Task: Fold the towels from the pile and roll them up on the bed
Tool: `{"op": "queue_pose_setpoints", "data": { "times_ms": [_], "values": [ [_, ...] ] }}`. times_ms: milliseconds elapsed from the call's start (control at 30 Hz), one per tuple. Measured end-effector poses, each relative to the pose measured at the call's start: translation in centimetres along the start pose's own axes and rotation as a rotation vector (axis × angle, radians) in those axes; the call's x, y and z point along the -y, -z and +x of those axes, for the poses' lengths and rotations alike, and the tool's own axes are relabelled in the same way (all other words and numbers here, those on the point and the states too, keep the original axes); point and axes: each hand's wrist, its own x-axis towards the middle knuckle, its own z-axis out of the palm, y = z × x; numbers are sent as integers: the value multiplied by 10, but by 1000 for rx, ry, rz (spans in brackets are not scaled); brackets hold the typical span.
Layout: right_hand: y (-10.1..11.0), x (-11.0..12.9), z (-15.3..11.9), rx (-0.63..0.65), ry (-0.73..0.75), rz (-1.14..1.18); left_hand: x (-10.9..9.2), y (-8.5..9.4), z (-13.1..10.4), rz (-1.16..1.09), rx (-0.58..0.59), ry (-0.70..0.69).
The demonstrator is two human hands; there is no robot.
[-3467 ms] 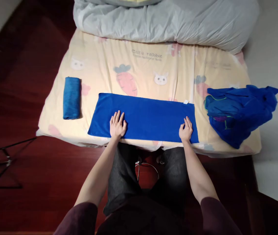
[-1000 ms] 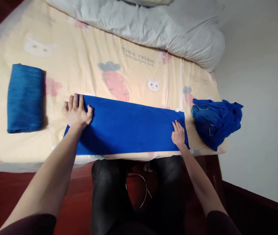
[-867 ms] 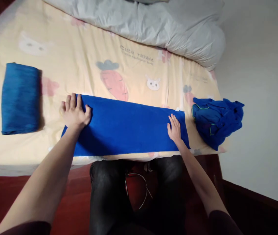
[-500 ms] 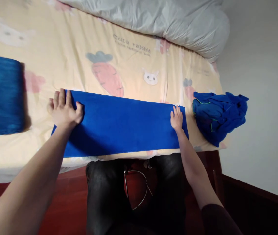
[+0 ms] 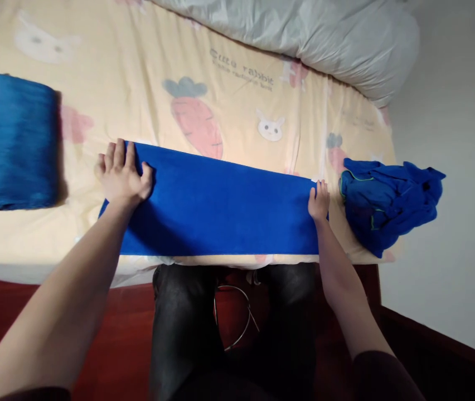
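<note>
A bright blue towel (image 5: 221, 206) lies flat as a long strip along the bed's near edge. My left hand (image 5: 124, 172) rests on its left end with fingers spread, the outer fingers reaching past the cloth onto the sheet. At the opposite end, my right hand (image 5: 319, 201) lies on the right border with fingers stretched out. A small white tag shows by the upper right corner, close to my right fingertips. Neither hand grips the cloth; both press on it from above.
To the left sits a folded blue cloth (image 5: 22, 145). A crumpled blue cloth with green trim (image 5: 392, 200) lies at the right end. The bed sheet (image 5: 241, 106) has carrots and rabbits on it. A pale quilt (image 5: 304, 33) lines the far side, beside a wall (image 5: 450, 195).
My right hand has slid slightly to the right edge of the towel. My left hand stays on the left end. The whole view has shifted, showing more of the folded cloth.
</note>
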Motion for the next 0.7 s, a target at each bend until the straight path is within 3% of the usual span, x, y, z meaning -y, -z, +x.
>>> {"op": "queue_pose_setpoints", "data": {
  "times_ms": [133, 267, 433, 567, 700],
  "values": [
    [10, -13, -21, 14, 46, -43, 3, -2, 0, -50, 4, -21],
    [25, -41, -76, -18, 130, -12, 10, 7, -19, -24, 60, -30],
    [40, -72, -131, 20, 103, 32, 23, 34, -77, 85, 131, 6],
    [47, -76, -152, 31, 83, 54, 24, 50, -135, 132, 161, 61],
    [49, -74, -172, -56, 36, 74, 17, 54, -188, 132, 125, 84]
  ]
}}
